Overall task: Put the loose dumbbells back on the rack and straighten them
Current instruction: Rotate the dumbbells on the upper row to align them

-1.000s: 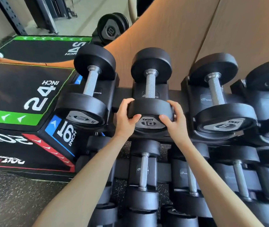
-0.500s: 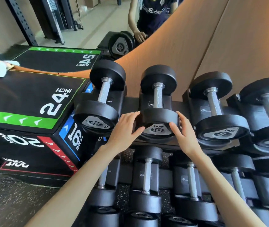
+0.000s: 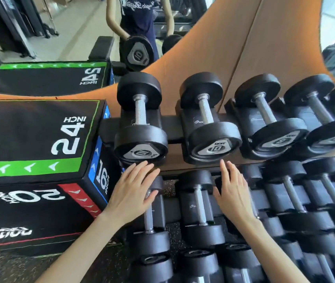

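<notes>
Two black 10 dumbbells lie in cradles at the left end of the rack's top row (image 3: 172, 131): the left one (image 3: 141, 127) and the one beside it (image 3: 209, 129), both with steel handles pointing at the wall. My left hand (image 3: 132, 190) hovers open just below the left dumbbell's front head, fingers spread, holding nothing. My right hand (image 3: 231, 193) is open too, fingers straight, just under the second dumbbell's front head. More dumbbells (image 3: 270, 119) fill the top row to the right and the lower rows (image 3: 199, 207).
A black plyo box (image 3: 32, 144) marked 24, 20 and 16 inch stands tight against the rack's left end. A wooden wall panel (image 3: 244, 58) backs the rack. A mirror at the back left shows a person (image 3: 136, 17) beside another 10 dumbbell (image 3: 138, 52).
Both hands have let go of the second 10 dumbbell's front head and drawn back and down below the top row. The view has shifted up and left.
</notes>
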`<state>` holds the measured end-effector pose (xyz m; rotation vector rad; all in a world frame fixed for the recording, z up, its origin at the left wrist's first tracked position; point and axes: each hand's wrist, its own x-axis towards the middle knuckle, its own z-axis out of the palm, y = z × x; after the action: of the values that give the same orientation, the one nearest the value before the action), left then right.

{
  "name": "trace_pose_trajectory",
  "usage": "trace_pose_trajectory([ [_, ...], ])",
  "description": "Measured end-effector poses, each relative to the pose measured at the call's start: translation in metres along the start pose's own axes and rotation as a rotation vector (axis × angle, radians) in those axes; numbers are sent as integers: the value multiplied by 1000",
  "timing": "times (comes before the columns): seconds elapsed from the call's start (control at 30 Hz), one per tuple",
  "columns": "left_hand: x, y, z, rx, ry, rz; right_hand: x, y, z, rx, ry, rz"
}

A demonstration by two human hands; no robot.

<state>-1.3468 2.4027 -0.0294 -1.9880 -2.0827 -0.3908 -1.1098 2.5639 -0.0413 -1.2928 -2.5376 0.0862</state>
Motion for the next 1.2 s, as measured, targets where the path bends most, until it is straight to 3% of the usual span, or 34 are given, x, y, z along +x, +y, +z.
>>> trace_pose_trajectory([
  [0.17, -21, -45, -20, -7, -2, 50, -11, -56, 3, -10, -37, -22],
  [0.33, 3, -73, -49, -63, 118, 69, 16, -96, -15, 24, 9, -131],
  [0.43, 34, -82, -55, -153, 184, 15, 36, -108, -23, 21, 10, -187],
  [0.6, 86, -80, -41, -212, 15, -65, 60, -116, -21, 78, -44, -251],
  [0.7, 101, -71, -28, -241, 109, -142, 69, -119, -10, 149, -98, -251],
  [0.97, 101, -78, -10, -330, 343, -148, 89, -120, 13, 707, -94, -94],
  [1.1, 96, -84, -9, -409, 399, -160, 99, -127, 23, 1071, -288, 1],
  [1.2, 92, -87, -9, -467, 419, -171, 106, -126, 24, 1064, -318, -38],
])
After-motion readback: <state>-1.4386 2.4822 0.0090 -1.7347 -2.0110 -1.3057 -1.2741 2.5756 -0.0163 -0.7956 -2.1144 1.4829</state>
